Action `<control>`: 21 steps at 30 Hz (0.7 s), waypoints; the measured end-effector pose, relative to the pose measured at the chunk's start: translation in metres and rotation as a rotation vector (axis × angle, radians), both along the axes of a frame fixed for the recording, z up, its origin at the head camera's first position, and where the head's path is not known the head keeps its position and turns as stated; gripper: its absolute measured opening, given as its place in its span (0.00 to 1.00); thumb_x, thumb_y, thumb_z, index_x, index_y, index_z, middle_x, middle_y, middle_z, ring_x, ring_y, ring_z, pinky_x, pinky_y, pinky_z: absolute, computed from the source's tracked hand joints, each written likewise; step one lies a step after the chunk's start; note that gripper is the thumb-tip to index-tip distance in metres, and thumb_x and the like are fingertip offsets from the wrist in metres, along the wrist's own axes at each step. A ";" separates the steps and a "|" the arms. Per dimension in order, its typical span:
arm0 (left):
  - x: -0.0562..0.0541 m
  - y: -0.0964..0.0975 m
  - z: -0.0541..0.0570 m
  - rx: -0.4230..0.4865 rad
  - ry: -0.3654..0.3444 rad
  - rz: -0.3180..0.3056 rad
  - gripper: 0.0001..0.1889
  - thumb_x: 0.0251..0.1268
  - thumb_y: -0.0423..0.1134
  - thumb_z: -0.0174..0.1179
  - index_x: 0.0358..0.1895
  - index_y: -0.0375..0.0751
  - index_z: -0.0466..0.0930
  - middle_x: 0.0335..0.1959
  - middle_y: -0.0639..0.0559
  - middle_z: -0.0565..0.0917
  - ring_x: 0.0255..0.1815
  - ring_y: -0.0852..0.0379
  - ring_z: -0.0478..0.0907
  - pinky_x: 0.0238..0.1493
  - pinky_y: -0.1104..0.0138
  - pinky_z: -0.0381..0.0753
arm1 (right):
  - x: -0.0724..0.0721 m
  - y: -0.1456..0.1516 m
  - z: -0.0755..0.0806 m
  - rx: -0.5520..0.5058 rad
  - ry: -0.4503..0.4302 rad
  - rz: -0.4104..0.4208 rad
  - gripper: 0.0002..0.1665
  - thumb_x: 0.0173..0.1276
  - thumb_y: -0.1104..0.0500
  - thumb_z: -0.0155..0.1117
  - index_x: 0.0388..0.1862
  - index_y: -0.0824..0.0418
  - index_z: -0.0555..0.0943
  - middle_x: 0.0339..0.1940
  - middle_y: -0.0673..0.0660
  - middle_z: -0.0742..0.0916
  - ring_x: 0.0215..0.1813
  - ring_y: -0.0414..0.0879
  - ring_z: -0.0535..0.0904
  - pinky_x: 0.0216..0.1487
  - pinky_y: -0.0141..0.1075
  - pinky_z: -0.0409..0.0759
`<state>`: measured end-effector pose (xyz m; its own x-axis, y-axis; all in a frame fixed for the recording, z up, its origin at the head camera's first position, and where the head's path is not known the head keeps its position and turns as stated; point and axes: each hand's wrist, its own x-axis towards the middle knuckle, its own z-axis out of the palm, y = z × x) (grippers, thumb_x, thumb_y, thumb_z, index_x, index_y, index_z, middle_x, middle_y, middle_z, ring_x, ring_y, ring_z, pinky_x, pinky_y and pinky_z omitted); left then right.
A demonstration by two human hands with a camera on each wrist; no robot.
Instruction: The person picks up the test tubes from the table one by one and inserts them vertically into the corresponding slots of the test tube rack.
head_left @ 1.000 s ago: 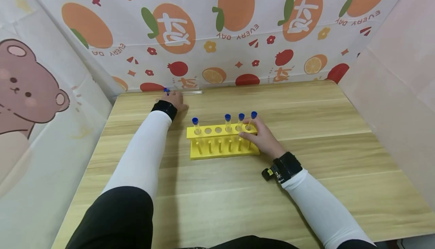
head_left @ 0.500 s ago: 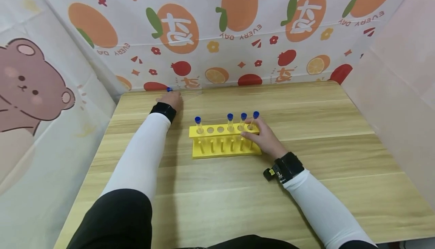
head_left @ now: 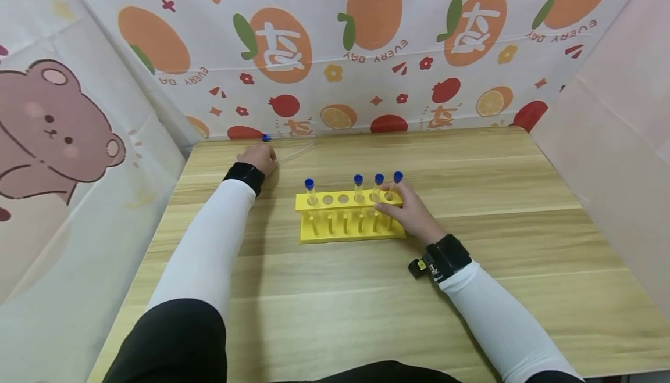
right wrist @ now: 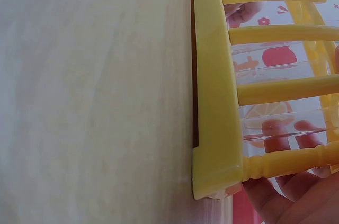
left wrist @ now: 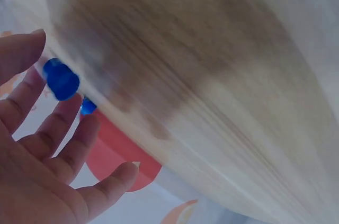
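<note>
In the head view my left hand [head_left: 257, 158] is at the back left of the table, holding a clear test tube [head_left: 296, 153] that slants out to the right. Its blue cap [left wrist: 62, 80] sits between thumb and fingers in the left wrist view. Behind that hand lies a second test tube with a blue cap [head_left: 266, 138]. My right hand [head_left: 410, 211] grips the right end of a yellow test tube rack [head_left: 352, 237], fingers behind and thumb in front. One blue-capped tube [head_left: 310, 190] stands at the rack's left end, and several stand toward its right.
The rack stands mid-table on a wood-grain tabletop [head_left: 335, 301]. Two holes between the tubes hold nothing. A fruit-print cloth [head_left: 335, 75] hangs along the back edge, and a bear-print cloth [head_left: 78, 208] hangs at the left.
My left hand has drawn slightly back from the cloth, lifting one tube away from the one lying behind. My right hand keeps its grip on the rack; the head view has shifted slightly.
</note>
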<state>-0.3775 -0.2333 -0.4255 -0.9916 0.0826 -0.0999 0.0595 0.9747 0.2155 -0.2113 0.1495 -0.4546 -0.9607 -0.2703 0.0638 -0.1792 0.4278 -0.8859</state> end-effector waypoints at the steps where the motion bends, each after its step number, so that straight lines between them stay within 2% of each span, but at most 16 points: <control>1: 0.001 0.000 0.001 0.016 0.006 0.003 0.15 0.67 0.41 0.59 0.49 0.35 0.83 0.54 0.34 0.80 0.53 0.36 0.74 0.55 0.35 0.69 | 0.001 0.000 0.000 0.001 0.000 -0.002 0.34 0.67 0.41 0.64 0.66 0.57 0.70 0.70 0.56 0.71 0.75 0.56 0.60 0.73 0.58 0.59; 8: 0.008 -0.003 0.009 0.151 0.092 0.047 0.12 0.63 0.43 0.64 0.39 0.36 0.83 0.45 0.39 0.75 0.47 0.42 0.68 0.47 0.47 0.74 | 0.001 0.000 0.000 0.001 0.013 -0.001 0.34 0.67 0.41 0.64 0.65 0.58 0.71 0.70 0.59 0.70 0.75 0.56 0.61 0.73 0.59 0.59; 11: 0.010 -0.005 0.012 0.204 0.138 0.061 0.11 0.62 0.42 0.64 0.38 0.36 0.83 0.43 0.40 0.78 0.43 0.43 0.70 0.44 0.52 0.74 | 0.001 0.000 -0.001 0.002 0.015 -0.002 0.34 0.67 0.41 0.64 0.64 0.58 0.71 0.69 0.58 0.71 0.75 0.56 0.61 0.73 0.58 0.59; 15: 0.011 -0.008 0.017 0.280 0.190 0.046 0.11 0.60 0.42 0.67 0.36 0.36 0.84 0.40 0.41 0.82 0.37 0.46 0.74 0.38 0.57 0.74 | 0.001 0.000 -0.002 0.002 0.018 -0.004 0.35 0.66 0.40 0.65 0.65 0.58 0.71 0.68 0.56 0.71 0.75 0.56 0.61 0.73 0.59 0.59; 18: 0.013 -0.009 0.021 0.343 0.191 0.049 0.12 0.59 0.44 0.67 0.35 0.36 0.85 0.39 0.42 0.83 0.36 0.47 0.74 0.37 0.59 0.74 | 0.001 -0.001 -0.002 0.004 0.018 -0.003 0.36 0.66 0.38 0.64 0.65 0.56 0.71 0.69 0.55 0.71 0.76 0.56 0.60 0.73 0.59 0.59; 21: 0.015 -0.009 0.025 0.414 0.181 0.070 0.14 0.61 0.46 0.67 0.36 0.36 0.85 0.39 0.42 0.83 0.38 0.47 0.74 0.40 0.60 0.76 | 0.001 -0.001 -0.001 0.001 0.008 -0.005 0.35 0.66 0.37 0.64 0.64 0.54 0.71 0.70 0.54 0.71 0.77 0.55 0.59 0.73 0.59 0.59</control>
<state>-0.3627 -0.2427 -0.4007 -0.9946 0.0110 0.1029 0.0689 0.8115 0.5802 -0.2102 0.1489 -0.4554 -0.9615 -0.2654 0.0713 -0.1842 0.4300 -0.8838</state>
